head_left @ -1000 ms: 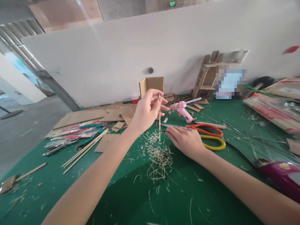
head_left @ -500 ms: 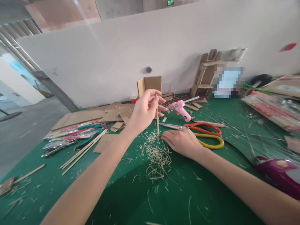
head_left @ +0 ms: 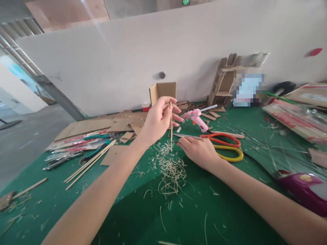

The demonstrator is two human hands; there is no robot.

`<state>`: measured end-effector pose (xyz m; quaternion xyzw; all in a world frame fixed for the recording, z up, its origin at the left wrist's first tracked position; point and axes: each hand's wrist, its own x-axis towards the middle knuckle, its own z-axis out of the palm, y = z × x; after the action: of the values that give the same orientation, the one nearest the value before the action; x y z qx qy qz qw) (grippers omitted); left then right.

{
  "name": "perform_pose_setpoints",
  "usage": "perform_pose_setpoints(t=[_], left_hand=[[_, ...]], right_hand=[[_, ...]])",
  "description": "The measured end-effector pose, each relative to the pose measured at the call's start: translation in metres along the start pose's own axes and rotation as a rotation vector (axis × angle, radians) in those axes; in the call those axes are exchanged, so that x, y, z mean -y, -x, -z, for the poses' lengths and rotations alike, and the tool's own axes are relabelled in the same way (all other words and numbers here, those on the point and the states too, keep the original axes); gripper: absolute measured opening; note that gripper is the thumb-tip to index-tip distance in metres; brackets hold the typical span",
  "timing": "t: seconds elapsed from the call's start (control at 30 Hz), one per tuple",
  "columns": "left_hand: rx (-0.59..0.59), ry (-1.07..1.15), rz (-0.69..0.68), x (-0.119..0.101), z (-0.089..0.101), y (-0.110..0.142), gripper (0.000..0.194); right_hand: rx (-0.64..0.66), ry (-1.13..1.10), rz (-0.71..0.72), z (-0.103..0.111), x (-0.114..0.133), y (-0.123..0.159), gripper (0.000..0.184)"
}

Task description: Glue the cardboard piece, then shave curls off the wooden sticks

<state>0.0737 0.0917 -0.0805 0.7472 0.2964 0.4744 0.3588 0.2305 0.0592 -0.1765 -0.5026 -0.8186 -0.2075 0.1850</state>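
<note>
My left hand (head_left: 158, 119) pinches the top of a thin wooden stick (head_left: 171, 134) and holds it upright, its lower end over a heap of pale wood shavings (head_left: 170, 168) on the green table (head_left: 76, 200). My right hand (head_left: 200, 151) rests low on the table just right of the stick, fingers curled; whether it grips anything is hidden. Scissors with orange and yellow handles (head_left: 226, 146) lie directly behind it. A pink glue gun (head_left: 198, 119) lies further back.
Loose sticks (head_left: 89, 165), packaged tools (head_left: 76, 148) and flat cardboard pieces (head_left: 102, 126) lie to the left. A small open cardboard box (head_left: 163, 92) and a cardboard model (head_left: 224, 85) stand by the white wall. A purple object (head_left: 306, 192) sits at the right.
My right hand slid a little left and back along the table beside the stick. The stick stays upright in my left hand, its position almost unchanged.
</note>
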Motion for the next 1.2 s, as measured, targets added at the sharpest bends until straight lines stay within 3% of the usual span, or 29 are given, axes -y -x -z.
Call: perform_pose_setpoints(t=[0.23,0.43,0.67,0.9,1.2], left_hand=[[-0.01,-0.019,0.014,-0.0005,0.0009,-0.0006,0.017],[-0.029,-0.007,0.011,0.0,-0.0002,-0.0006,0.016],[-0.032,-0.012,0.013,-0.0013,-0.0021,-0.0003,0.015],[-0.101,-0.027,0.016,0.0014,-0.0016,-0.0005,0.013],[-0.048,0.019,0.018,0.0051,-0.0003,-0.0011,0.018]], right_hand=[[0.132,-0.006,0.076,-0.0011,0.0018,-0.0024,0.036],[-0.026,-0.011,0.003,0.0033,-0.0017,-0.002,0.034],[0.098,0.008,0.019,-0.0014,0.0037,-0.0018,0.027],[-0.062,-0.011,0.048,0.0056,-0.0001,-0.002,0.032],[-0.001,-0.056,0.021,0.0034,-0.0015,-0.0011,0.033]])
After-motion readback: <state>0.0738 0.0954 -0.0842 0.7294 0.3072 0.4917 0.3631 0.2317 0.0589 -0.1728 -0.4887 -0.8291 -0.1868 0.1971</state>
